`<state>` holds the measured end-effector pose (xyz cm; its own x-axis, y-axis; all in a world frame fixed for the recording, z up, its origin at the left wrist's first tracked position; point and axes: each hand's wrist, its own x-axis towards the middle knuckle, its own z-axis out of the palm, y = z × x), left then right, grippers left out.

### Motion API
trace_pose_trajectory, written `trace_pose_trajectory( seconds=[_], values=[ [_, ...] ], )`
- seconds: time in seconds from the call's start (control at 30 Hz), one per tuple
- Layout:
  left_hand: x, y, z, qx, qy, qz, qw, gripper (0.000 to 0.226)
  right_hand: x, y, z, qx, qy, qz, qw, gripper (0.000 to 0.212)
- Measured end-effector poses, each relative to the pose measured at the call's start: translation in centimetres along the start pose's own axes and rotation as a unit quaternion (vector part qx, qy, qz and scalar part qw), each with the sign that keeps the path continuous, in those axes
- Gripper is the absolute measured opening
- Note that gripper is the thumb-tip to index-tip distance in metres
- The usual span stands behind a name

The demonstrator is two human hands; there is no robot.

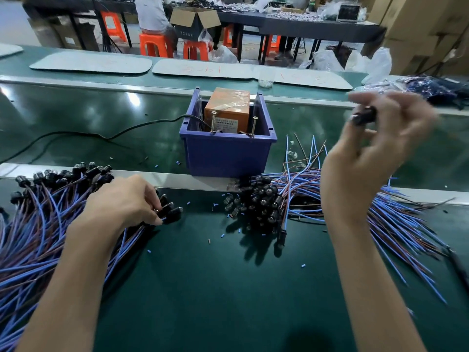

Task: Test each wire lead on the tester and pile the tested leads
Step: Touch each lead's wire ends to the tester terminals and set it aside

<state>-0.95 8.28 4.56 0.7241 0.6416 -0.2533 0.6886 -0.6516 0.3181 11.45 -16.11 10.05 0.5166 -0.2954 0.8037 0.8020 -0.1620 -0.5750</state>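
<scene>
so a black-capped lead (pixel 363 117) is pinched in the raised right hand (pixel 380 141) (blurry, so probably just one), and the tester (pixel 226 111) in its blue bin (pixel 225 153) is found off to that hand's left; lead ends (pixel 170 210) on the left pile (pixel 38 224) are gripped by the left hand (pixel 127 201)

Three pale mats (pixel 91 62) lie in a row along the far edge of the green table (pixel 228 288); the middle one carries red marks. A small clear cup (pixel 265 81) stands at that edge, where the middle and right mats meet. Tiny blue bits (pixel 302 266) are scattered over the table's middle. Beyond the far edge stand orange stools (pixel 195 49), a seated person (pixel 152 13), an open cardboard box (pixel 194 20) just beside them, a long dark bench (pixel 304 27), white plastic bags (pixel 378 62) and stacked cartons (pixel 418 21) at the right.
</scene>
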Motion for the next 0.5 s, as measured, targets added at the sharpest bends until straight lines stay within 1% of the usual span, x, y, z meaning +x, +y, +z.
trace_pose_trajectory(
  seconds=[0.03, 0.07, 0.1, 0.13, 0.17, 0.23, 0.27, 0.3, 0.33, 0.37, 0.43, 0.5],
  values=[
    [0.0, 0.1, 0.0, 0.014, 0.010, -0.011, 1.000, 0.025, -0.4, 0.3, 0.1, -0.079, -0.025, 0.005, 0.997, 0.025],
    [-0.1, 0.1, 0.0, 0.029, 0.020, -0.023, 0.999, 0.026, -0.5, 0.3, 0.2, -0.131, -0.087, 0.021, 0.987, 0.023],
    [-0.2, 0.1, -0.1, 0.038, 0.028, -0.033, 0.998, 0.027, -0.8, 1.0, 0.2, -0.166, -0.165, 0.042, 0.971, 0.023],
    [-0.2, 0.1, 0.0, 0.043, 0.030, -0.039, 0.998, 0.028, -1.1, 1.2, 0.4, -0.196, -0.253, 0.082, 0.944, 0.024],
    [-0.2, 0.2, 0.0, 0.045, 0.029, -0.042, 0.998, 0.029, -1.3, 1.8, 0.3, -0.218, -0.336, 0.112, 0.909, 0.026],
    [-0.2, 0.2, 0.0, 0.052, 0.024, -0.045, 0.997, 0.028, -1.9, 2.1, 0.3, -0.267, -0.489, 0.142, 0.818, 0.027],
    [-0.2, 0.2, 0.0, 0.056, 0.021, -0.044, 0.997, 0.028, -2.2, 2.3, 0.4, -0.284, -0.547, 0.147, 0.773, 0.028],
    [-0.1, 0.2, 0.0, 0.056, 0.018, -0.040, 0.997, 0.027, -2.5, 2.4, 0.5, -0.289, -0.584, 0.149, 0.744, 0.031],
    [-0.1, 0.1, 0.0, 0.054, 0.015, -0.035, 0.998, 0.026, -2.7, 2.4, 0.6, -0.291, -0.599, 0.149, 0.731, 0.034],
    [0.0, 0.1, -0.1, 0.050, 0.014, -0.031, 0.998, 0.025, -2.8, 2.5, 0.6, -0.291, -0.598, 0.146, 0.732, 0.036],
    [-0.1, 0.1, -0.2, 0.044, 0.019, -0.026, 0.999, 0.023, -2.8, 2.6, 0.7, -0.292, -0.578, 0.148, 0.748, 0.038],
    [0.0, 0.2, -0.2, 0.037, 0.027, -0.019, 0.999, 0.022, -2.7, 2.9, 0.6, -0.291, -0.573, 0.157, 0.750, 0.041]
  ],
)
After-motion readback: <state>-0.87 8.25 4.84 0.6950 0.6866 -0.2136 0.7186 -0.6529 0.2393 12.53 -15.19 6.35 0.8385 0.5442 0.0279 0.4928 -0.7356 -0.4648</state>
